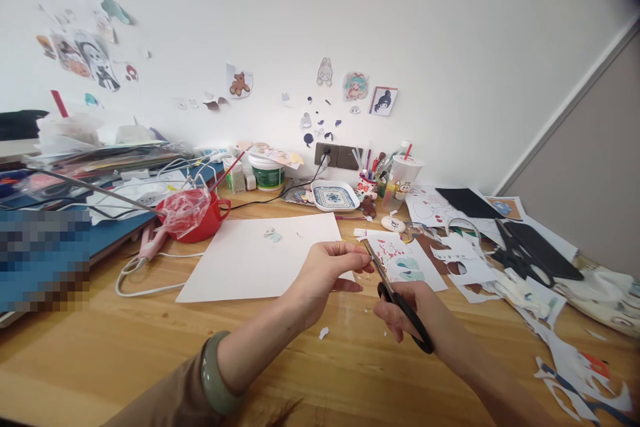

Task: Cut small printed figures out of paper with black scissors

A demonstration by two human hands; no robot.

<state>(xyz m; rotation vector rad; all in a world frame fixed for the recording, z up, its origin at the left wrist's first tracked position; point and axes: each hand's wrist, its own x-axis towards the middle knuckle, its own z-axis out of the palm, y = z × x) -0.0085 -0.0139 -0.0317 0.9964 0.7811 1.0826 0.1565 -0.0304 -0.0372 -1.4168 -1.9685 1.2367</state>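
My right hand (pixel 407 310) grips black-handled scissors (pixel 383 275), their blades pointing up and to the left. Thumb and fingertips of my left hand (pixel 327 273) are pinched together right beside the blade tips; whatever is between them is too small to make out. Under the left hand lies a large white sheet (pixel 235 260) with a small pale-blue cutout (pixel 273 235) on it. Just behind the scissors is a printed sheet (pixel 407 260) with red and teal drawings. A tiny paper scrap (pixel 324 333) rests on the wood in front of my hands.
A second pair of black scissors (pixel 523 257) and paper offcuts (pixel 560 347) lie at the right. At the back stand a square patterned dish (pixel 335 195) and a lidded drink cup (pixel 400 180). A red mug (pixel 200 217) with plastic wrap sits at the left.
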